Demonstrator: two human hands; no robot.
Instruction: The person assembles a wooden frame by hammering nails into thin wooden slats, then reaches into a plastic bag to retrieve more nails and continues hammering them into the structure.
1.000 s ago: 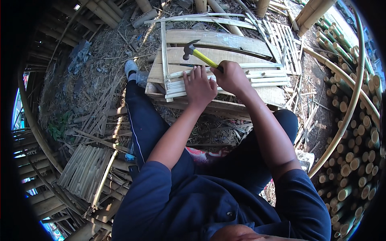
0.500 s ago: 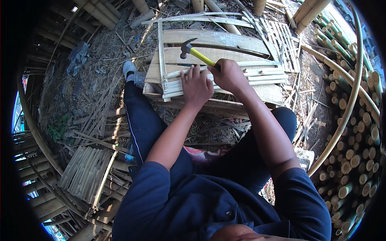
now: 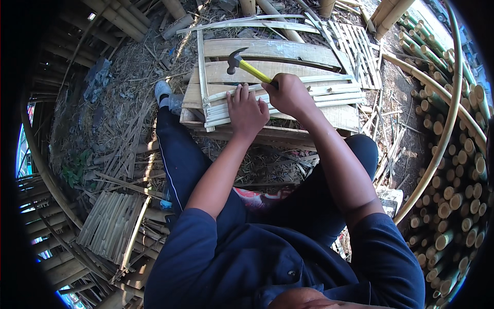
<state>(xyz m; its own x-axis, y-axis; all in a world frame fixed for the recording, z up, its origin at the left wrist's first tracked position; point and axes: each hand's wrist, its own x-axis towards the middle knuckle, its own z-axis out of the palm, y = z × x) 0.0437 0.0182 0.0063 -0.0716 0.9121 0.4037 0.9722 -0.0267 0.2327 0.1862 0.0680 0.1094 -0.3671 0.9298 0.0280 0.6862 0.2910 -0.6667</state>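
My right hand [image 3: 291, 96] is closed round the dark grip of a claw hammer [image 3: 253, 71] with a yellow handle. The hammer's metal head is raised above the bamboo strips, pointing to the far left. Beside it, my left hand [image 3: 247, 114] lies palm down with fingers stretched out over several pale bamboo strips [image 3: 329, 98]. These strips run side by side across the near part of a low wooden bench [image 3: 293, 68]. At their left ends, an upright bamboo strip [image 3: 201, 69] crosses under or against them; the exact joint is too small to tell. No nail is discernible.
A slatted bamboo panel [image 3: 360, 56] lies beyond the bench's right end. Cut bamboo poles [image 3: 455, 201] are stacked at the right, behind a long curved pole [image 3: 437, 154]. Bundled bamboo slats [image 3: 109, 221] lie at the lower left. Scraps and straw litter the ground [image 3: 128, 103].
The whole view has shifted slightly, so the bench sits a little further left. Both hands and the hammer keep nearly the same places over the strips.
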